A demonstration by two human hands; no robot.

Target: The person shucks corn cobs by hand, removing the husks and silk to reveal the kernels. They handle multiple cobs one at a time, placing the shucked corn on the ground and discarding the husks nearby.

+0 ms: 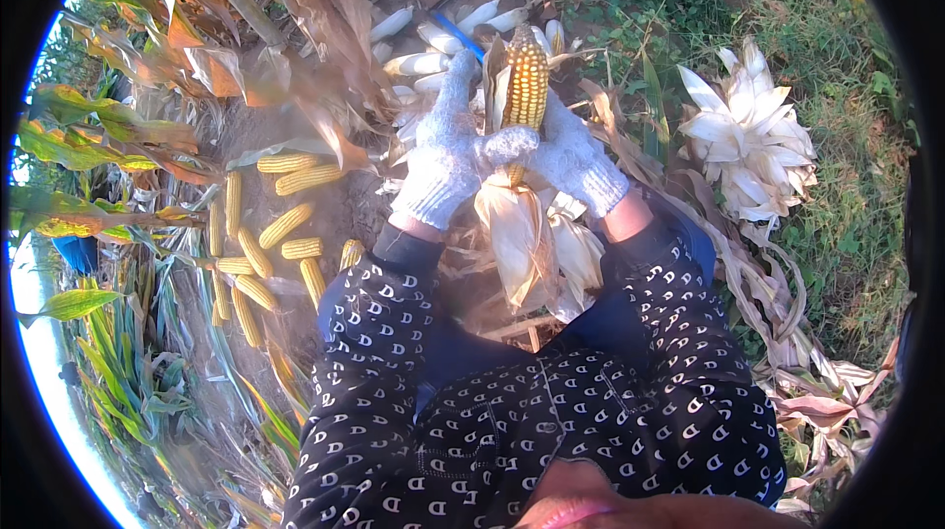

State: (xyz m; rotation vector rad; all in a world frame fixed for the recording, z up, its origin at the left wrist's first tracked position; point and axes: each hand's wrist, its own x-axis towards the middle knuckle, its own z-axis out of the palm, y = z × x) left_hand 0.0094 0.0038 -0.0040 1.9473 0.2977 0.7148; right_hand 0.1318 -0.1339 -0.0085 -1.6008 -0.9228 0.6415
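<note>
My left hand (439,161) and my right hand (574,163), both in pale knitted gloves, grip an upright ear of corn (527,81) in the upper middle, with gloved fingers across its lower part. The cob shows yellow kernels, with some darker ones, and a strip of husk along its left side. Peeled pale husk (514,244) hangs below it toward my lap. Behind my hands lie several pale, husk-covered ears (423,63) and a long blue object (451,30), partly hidden, that I cannot make out.
Several bare yellow cobs (285,222) lie on the dirt at left. Dry cornstalks (236,17) and leaves line the left and top. A pile of white husks (748,135) sits on grass (827,57) at right, with dry leaves (778,303) below. My dark-clad legs frame the husks.
</note>
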